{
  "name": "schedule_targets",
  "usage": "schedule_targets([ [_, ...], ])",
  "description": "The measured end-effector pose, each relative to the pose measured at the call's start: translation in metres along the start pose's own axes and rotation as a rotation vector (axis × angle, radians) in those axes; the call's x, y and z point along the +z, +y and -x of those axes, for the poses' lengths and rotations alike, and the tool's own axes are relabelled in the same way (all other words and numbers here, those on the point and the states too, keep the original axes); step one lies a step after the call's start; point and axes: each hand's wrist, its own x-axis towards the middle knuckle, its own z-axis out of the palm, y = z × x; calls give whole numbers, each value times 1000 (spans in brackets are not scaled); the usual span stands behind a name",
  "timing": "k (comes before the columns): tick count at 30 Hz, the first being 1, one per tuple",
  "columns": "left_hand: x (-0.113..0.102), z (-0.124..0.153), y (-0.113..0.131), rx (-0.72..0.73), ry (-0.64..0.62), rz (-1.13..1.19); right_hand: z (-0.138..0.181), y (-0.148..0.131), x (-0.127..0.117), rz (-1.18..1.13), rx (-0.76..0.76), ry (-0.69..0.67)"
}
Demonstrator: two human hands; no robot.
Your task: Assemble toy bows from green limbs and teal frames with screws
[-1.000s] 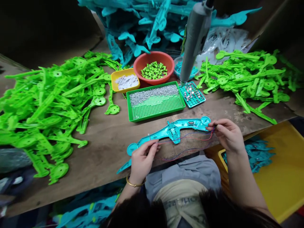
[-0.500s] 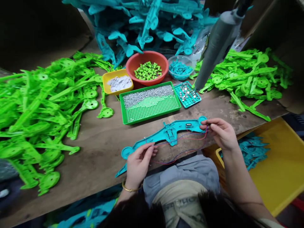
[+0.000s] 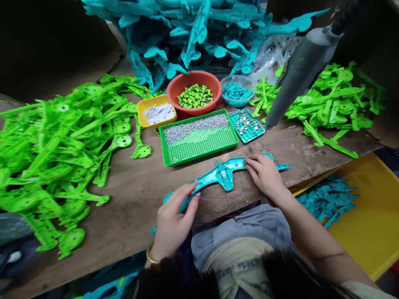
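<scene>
A long turquoise plastic shell half (image 3: 225,175), its inner side facing up, lies in front of me across the bench. My left hand (image 3: 176,216) grips the shell's left part, thumb on the near edge and fingers over the top. At the other end my right hand (image 3: 265,174) has its fingers closed on the shell's right arm, over the spot where a small metal part sat. Those fingers hide that part. Thin red and blue wires (image 3: 218,197) run loose along the near side of the shell, between my hands.
Green tray of screws (image 3: 199,147), turquoise tray of metal discs (image 3: 253,135), yellow tray of white pieces (image 3: 141,114), red bowl (image 3: 173,93) and clear bowl (image 3: 237,101) stand behind. Green parts (image 3: 56,137) heap both sides. A grey cylindrical tool (image 3: 299,77) hangs at right; a yellow bin (image 3: 370,207) sits below.
My right hand has moved left and down from holding the wires at the shell's right end to pressing on its arm. My left hand has gone from the wires to gripping the shell.
</scene>
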Motion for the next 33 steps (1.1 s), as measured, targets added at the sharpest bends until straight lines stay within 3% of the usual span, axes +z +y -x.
schedule_targets([
  [3, -4, -23, 6, 97, -21, -40, 4, 2, 7, -26, -36, 105],
  [5, 2, -42, 12, 183, -132, -76, 6, 5, 9, -50, -74, 162],
  [9, 40, -80, 28, 316, -441, -242, 8, 8, 10, -49, -130, 170],
  [13, 73, -101, 42, 314, -630, -440, 10, 7, 4, -81, -131, 144],
  [16, 71, -109, 51, 257, -682, -399, 15, 1, -8, -154, -97, 209],
  [20, 50, -113, 66, 218, -779, -268, 21, -17, -24, -116, 45, 365],
  [27, 39, -111, 88, 115, -698, -39, 11, -35, -16, -191, 147, 458],
  [33, 49, -112, 102, 170, -614, -146, 6, -37, -5, -298, 224, 509],
])
